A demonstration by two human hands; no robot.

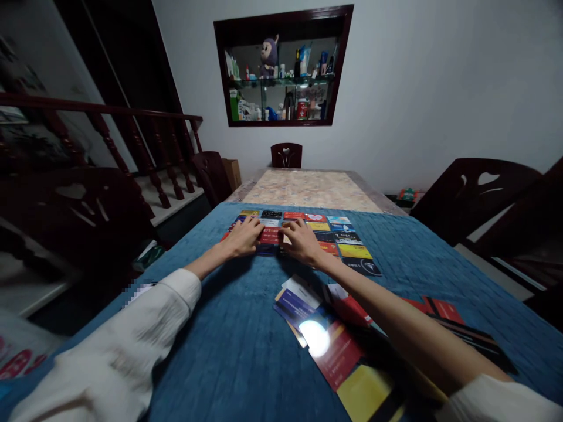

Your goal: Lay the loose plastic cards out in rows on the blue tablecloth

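Note:
A red card (pixel 270 235) lies between my two hands at the near edge of a grid of cards laid side by side. My left hand (pixel 247 236) is closed, its curled fingers at the card's left edge. From the other side, my right hand (pixel 301 241) pinches at its right edge, fingertips bent down. Around them are a yellow card (pixel 354 251), a black card (pixel 363 266) and a red card with a white heart (pixel 315 217). Parts of the grid are hidden under both hands.
Loose overlapping cards, among them a purple card (pixel 295 306) and a dark red card (pixel 336 354), lie under my right forearm. More cards (pixel 472 340) sit farther right. A blue cloth (pixel 229 334) covers the near table; dark chairs (pixel 472 190) stand around it.

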